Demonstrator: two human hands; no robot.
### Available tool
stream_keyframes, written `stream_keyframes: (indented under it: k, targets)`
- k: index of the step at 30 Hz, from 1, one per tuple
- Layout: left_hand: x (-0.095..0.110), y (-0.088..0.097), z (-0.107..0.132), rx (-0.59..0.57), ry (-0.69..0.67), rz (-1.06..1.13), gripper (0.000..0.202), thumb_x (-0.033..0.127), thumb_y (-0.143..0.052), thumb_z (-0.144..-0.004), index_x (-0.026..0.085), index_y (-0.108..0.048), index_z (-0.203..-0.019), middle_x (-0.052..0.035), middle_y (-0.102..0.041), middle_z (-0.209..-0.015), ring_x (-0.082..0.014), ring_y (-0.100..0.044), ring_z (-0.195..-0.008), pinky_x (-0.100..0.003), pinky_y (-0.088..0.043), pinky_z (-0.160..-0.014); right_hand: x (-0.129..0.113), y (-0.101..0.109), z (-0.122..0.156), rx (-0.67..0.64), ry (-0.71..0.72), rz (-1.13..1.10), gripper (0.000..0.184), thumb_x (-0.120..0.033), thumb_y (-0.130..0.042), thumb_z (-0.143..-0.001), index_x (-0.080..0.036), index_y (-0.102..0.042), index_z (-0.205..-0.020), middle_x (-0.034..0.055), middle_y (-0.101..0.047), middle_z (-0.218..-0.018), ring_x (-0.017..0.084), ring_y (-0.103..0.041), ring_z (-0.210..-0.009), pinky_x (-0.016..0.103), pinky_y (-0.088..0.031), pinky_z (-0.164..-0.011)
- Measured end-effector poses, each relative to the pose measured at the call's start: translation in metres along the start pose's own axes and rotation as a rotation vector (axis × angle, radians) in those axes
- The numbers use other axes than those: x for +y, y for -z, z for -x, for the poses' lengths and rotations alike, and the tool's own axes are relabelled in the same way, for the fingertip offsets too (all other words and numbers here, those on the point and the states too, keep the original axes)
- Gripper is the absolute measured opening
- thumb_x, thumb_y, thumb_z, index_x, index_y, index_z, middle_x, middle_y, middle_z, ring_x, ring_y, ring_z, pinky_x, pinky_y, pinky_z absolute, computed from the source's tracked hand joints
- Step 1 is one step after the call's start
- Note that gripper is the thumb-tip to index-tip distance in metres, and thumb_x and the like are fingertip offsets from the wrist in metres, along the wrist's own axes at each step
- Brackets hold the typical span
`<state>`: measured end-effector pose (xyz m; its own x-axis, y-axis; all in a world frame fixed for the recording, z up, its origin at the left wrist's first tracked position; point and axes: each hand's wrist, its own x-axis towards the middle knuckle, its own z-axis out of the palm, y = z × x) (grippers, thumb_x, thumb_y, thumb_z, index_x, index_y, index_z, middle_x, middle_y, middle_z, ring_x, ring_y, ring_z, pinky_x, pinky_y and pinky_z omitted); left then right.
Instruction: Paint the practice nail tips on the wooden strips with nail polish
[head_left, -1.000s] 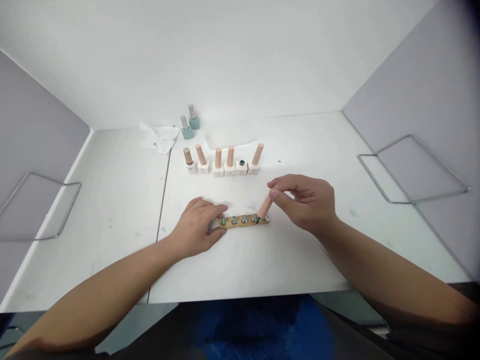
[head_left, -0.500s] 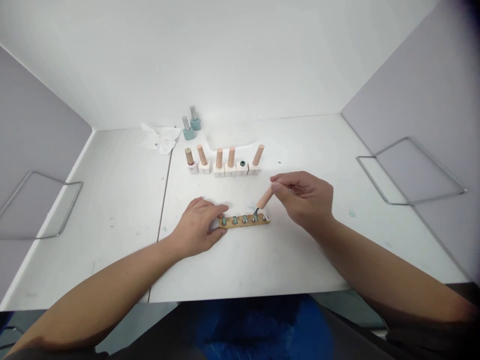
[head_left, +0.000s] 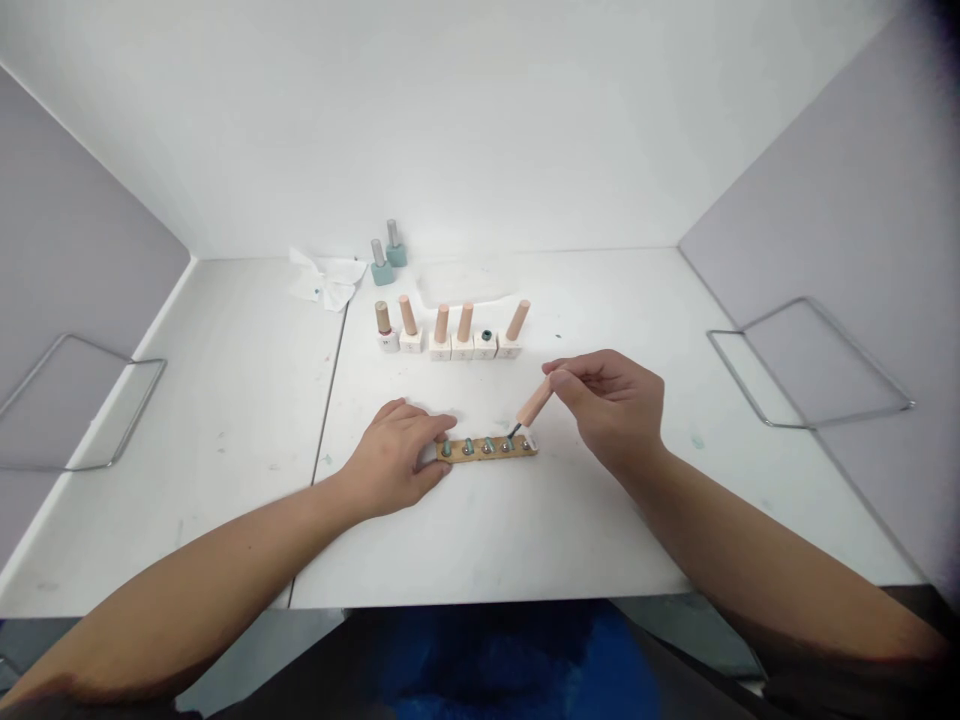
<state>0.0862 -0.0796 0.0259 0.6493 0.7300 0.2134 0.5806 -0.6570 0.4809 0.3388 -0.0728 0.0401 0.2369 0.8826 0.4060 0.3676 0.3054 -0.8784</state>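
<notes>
A small wooden strip with several green-tinted nail tips lies on the white table. My left hand rests on the table, fingers curled, pressing the strip's left end. My right hand pinches a peach-capped polish brush, tilted down, its dark tip touching the rightmost nail tips. Behind stands a row of white polish bottles with peach caps; one bottle is uncapped.
Two teal bottles and a crumpled tissue sit at the back. A clear plastic sheet lies behind the row. Wire frames stand at the right and the left against grey side walls.
My right hand lifted the brush off the strip, then moved it slightly right, tip now at the rightmost nail tip. My left hand stayed on the strip's end.
</notes>
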Motion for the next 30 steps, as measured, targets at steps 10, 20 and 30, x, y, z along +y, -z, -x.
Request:
stream_keyframes:
  k: [10,20,30]
  targets:
    - [-0.0012,-0.001,0.0006,0.003,-0.002,-0.014,0.039,0.021,-0.062,-0.076,0.018,-0.052,-0.114,-0.0036,-0.068,-0.094,-0.0216,-0.056,-0.086,-0.045,-0.04,-0.092,0.0018,-0.0012,0.0018,-0.068,0.023,0.087,0.005,-0.02,-0.067,-0.074,-0.024,-0.065,-0.07,-0.0002,-0.069,-0.075,0.017,-0.067,-0.073,0.034,-0.057,-0.068]
    - [-0.0012,-0.0007,0.0008,0.003,-0.005,-0.012,0.041,0.02,-0.062,-0.076,0.018,-0.052,-0.115,-0.0032,-0.069,-0.095,-0.0215,-0.057,-0.087,-0.045,-0.038,-0.093,0.0026,-0.0043,0.0013,-0.005,0.065,0.131,0.004,-0.019,-0.066,-0.074,-0.022,-0.065,-0.071,0.0003,-0.069,-0.073,0.019,-0.069,-0.08,0.036,-0.056,-0.073]
    - [-0.0015,-0.0004,0.0002,-0.009,0.002,-0.015,0.04,0.021,-0.062,-0.077,0.019,-0.051,-0.115,-0.0028,-0.068,-0.095,-0.0219,-0.056,-0.087,-0.045,-0.039,-0.092,-0.0013,0.0,0.0022,-0.039,0.095,0.071,0.01,-0.015,-0.065,-0.073,-0.023,-0.063,-0.068,-0.0005,-0.068,-0.072,0.017,-0.067,-0.073,0.033,-0.056,-0.067]
